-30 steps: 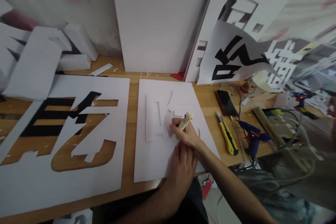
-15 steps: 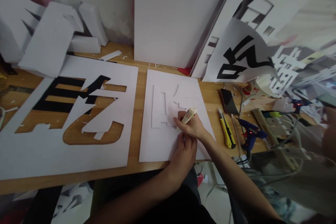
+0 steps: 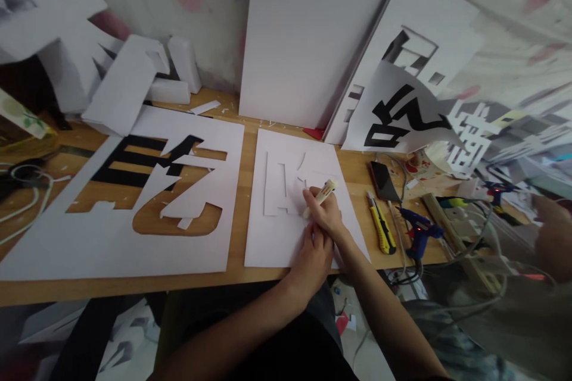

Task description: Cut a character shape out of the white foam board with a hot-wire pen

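Tilting left since the earlier frame half a second ago, the head camera's view takes in more of a large white cutout form [image 3: 67, 24] at the far left, while both hands keep nearly the same spot on a white board [image 3: 277, 244] lying flat on the wooden table [image 3: 242, 190]. Thumb and fingers of the right hand [image 3: 327, 214] pinch a thick cream pen [image 3: 329, 188] above the right half of the board, just beside the thin edges of shapes marked out on its surface; whether the tip meets the board cannot be told. The left hand [image 3: 313, 259] lies palm down on the board's lower part, fingers close together and stretched forward, their ends against the underside of the right. To the left, a larger white sheet [image 3: 179, 259] with big openings shows black and bare wood through them. Right of the board rest a yellow utility knife [image 3: 382, 227], a dark phone [image 3: 384, 181] and a blue glue gun [image 3: 420, 232] with a glowing red light. Behind, a tall white panel [image 3: 304, 36] stands upright near a curling paper [image 3: 426, 84] printed in black. At the right edge, what appears to be a co-worker's hand [image 3: 554, 232] is blurred.
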`<state>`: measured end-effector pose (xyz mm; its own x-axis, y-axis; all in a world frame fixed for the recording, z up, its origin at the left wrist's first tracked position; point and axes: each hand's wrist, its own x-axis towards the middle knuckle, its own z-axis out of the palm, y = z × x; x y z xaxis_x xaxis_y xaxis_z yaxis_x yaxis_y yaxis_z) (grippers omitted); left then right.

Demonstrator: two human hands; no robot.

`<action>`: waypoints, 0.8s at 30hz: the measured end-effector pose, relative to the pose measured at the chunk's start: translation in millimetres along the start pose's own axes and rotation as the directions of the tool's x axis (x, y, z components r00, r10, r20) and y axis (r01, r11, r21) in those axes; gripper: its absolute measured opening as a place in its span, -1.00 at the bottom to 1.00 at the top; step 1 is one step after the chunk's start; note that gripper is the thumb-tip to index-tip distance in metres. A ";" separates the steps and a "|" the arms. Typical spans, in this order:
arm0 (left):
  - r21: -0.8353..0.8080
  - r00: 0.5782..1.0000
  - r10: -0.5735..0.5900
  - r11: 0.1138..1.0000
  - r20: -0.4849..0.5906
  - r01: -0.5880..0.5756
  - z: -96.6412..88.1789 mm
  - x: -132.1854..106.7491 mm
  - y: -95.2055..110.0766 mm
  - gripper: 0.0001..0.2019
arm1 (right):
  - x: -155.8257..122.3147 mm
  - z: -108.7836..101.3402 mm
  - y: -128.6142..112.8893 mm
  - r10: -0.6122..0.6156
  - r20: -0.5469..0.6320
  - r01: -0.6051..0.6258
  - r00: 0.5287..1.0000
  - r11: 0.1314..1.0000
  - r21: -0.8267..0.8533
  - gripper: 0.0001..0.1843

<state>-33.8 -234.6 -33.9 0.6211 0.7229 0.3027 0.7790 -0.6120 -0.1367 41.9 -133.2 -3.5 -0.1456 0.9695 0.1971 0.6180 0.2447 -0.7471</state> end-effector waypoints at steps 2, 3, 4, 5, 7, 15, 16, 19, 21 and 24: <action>-0.019 1.000 0.012 1.000 0.004 -0.012 -0.1 -0.6 -1.4 -0.48 | -0.4 1.6 0.9 -0.029 0.036 0.030 0.999 0.999 -0.023 -0.52; -0.026 1.000 0.016 1.000 0.005 -0.016 -0.2 -0.8 -1.9 -0.47 | -0.4 2.6 1.6 -0.039 0.049 0.041 0.998 0.999 -0.032 -0.52; -0.031 1.000 0.022 0.999 0.005 -0.022 -0.4 -0.8 -2.2 -0.47 | -0.3 3.6 2.5 -0.047 0.055 0.049 0.997 0.998 -0.041 -0.53; -0.035 1.000 0.028 0.999 0.004 -0.028 -0.5 -0.8 -2.4 -0.47 | -0.4 4.6 3.2 -0.052 0.056 0.055 0.997 0.997 -0.050 -0.54; -0.041 0.999 0.041 0.998 0.000 -0.041 -0.1 -0.5 -2.5 -0.48 | -0.9 5.9 4.2 -0.059 0.045 0.062 0.997 0.996 -0.068 -0.55; -0.058 0.999 0.052 0.997 -0.007 -0.052 7.0 -0.3 1.2 -0.57 | -5.2 6.8 1.4 -0.105 0.054 0.112 0.993 0.986 -0.125 -0.56; -0.060 0.998 0.056 0.997 -0.007 -0.056 8.0 -0.2 1.8 -0.58 | -6.0 7.1 0.8 -0.109 0.055 0.115 0.993 0.985 -0.128 -0.56; -0.066 0.998 0.065 0.996 -0.005 -0.065 9.5 0.3 2.7 -0.60 | -7.9 8.0 -0.5 -0.110 0.029 0.113 0.993 0.984 -0.134 -0.57; -0.068 0.998 0.066 0.996 -0.003 -0.066 9.1 0.4 2.2 -0.60 | -8.6 8.2 -0.7 -0.106 0.004 0.105 0.994 0.985 -0.134 -0.57; -0.069 0.998 0.057 0.996 -0.003 -0.057 7.6 -0.1 0.7 -0.59 | -8.8 8.6 0.3 -0.100 -0.007 0.098 0.995 0.986 -0.136 -0.57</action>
<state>-32.7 -232.7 -41.2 0.6643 0.6858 0.2972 0.7343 -0.6731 -0.0883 36.6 -141.5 -10.9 -0.2016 0.9401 0.2750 0.6999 0.3347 -0.6309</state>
